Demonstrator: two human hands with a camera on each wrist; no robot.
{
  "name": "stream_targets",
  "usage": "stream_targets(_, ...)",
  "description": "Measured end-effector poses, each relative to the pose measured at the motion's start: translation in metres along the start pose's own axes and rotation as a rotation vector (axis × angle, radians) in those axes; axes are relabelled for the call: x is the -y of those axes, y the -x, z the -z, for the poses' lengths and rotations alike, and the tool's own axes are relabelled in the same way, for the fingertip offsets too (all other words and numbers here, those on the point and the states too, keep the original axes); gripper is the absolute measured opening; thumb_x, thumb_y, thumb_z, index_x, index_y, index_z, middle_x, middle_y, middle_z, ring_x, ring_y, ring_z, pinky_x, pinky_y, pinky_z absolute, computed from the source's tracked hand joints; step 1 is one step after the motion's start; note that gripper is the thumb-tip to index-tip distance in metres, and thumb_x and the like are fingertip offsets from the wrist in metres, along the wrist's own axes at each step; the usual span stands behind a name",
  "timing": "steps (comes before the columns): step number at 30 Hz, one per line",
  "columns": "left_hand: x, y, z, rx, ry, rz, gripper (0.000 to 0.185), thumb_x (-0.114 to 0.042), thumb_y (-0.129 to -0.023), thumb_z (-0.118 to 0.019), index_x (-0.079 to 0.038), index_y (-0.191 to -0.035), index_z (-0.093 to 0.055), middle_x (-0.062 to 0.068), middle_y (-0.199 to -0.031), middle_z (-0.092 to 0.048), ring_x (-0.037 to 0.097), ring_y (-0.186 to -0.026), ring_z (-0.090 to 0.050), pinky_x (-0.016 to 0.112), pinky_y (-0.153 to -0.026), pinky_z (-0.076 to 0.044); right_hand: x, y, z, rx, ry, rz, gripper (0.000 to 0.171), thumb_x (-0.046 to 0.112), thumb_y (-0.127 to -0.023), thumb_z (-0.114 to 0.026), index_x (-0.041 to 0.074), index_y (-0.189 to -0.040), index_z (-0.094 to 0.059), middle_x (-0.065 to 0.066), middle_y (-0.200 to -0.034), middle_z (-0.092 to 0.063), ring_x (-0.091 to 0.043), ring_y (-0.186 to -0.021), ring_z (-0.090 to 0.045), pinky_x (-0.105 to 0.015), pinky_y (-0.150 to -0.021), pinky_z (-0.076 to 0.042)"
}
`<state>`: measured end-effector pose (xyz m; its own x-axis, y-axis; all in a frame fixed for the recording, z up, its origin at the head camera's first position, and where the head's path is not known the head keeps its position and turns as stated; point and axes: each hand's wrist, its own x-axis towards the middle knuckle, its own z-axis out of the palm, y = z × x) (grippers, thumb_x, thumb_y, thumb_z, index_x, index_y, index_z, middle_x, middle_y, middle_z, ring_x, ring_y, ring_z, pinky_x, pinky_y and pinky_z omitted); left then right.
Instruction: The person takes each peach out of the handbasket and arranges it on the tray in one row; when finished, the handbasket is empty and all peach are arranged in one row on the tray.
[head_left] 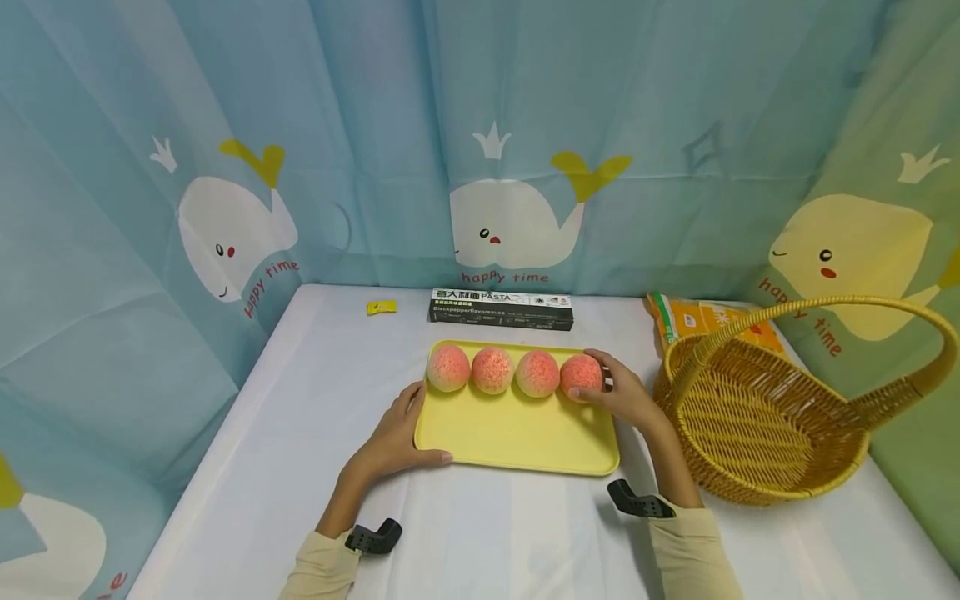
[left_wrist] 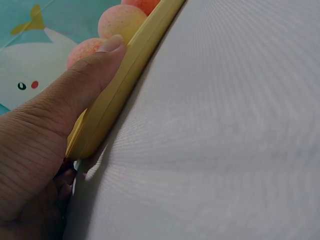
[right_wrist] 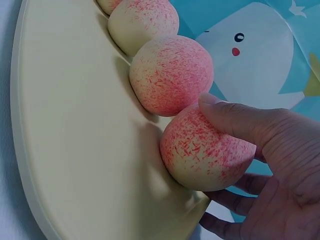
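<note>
Peaches: four in a row along tray's far edge, on white table
Left hand (head_left: 393, 442): grips yellow tray (head_left: 510, 429) at its left rim, thumb over the edge, wrist low
Right hand (head_left: 626, 396): fingers curled round rightmost peach (head_left: 581, 375), thumb on top
Basket (head_left: 757, 417): right of tray, wicker

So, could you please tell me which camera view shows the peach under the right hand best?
The right wrist view: the peach fills the frame, with the right hand curled over it on the yellow tray. The head view shows it small, at the row's right end. The left wrist view doesn't clearly show it.
</note>
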<state>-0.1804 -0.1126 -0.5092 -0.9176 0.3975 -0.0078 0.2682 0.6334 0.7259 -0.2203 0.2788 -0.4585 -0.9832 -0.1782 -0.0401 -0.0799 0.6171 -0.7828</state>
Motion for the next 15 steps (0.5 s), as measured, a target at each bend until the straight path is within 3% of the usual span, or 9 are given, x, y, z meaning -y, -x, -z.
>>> stream_targets(8,0.0005,-0.0028,0.002,-0.003,-0.012,-0.012,0.126,-0.058,-0.068,-0.082,-0.013,-0.159,-0.006,0.014,-0.161,-0.014,0.037,-0.147,-0.022,0.06,-0.112,-0.028,0.0013,-0.002,0.0001,0.006,0.009,-0.011,0.08,0.03,-0.088,-0.074,0.004,-0.151,-0.031,-0.027,-0.152,-0.034,-0.046,-0.129,-0.046,-0.054,-0.098,-0.047)
stream_targets(15,-0.0004,-0.0062,0.002,0.02,-0.024,-0.004,0.128,-0.058,-0.068,-0.082,-0.013,-0.159,-0.003,0.014,-0.162,-0.012,0.036,-0.148,-0.019,0.059,-0.114,-0.026,0.0013,0.0011,-0.0011,-0.041,0.051,0.074,0.065,0.025,-0.097,-0.062,-0.002,-0.149,-0.033,-0.03,-0.145,-0.04,-0.042,-0.123,-0.046,-0.051,-0.093,-0.043)
